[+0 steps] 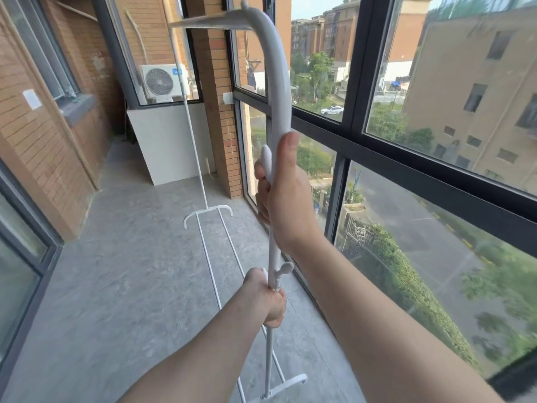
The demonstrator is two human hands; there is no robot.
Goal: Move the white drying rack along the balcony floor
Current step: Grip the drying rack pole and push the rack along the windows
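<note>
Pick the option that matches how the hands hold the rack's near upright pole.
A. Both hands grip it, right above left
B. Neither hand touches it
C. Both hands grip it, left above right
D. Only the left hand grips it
A: the right hand wraps the pole high up, just under its curved top, and the left hand grips the same pole lower down.

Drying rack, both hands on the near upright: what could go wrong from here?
1. The right hand and left hand both hold the near upright only; the far foot of the white drying rack may drag or twist on the tiled floor.
2. The rack runs close beside the window glass; a swing could hit it.
</note>
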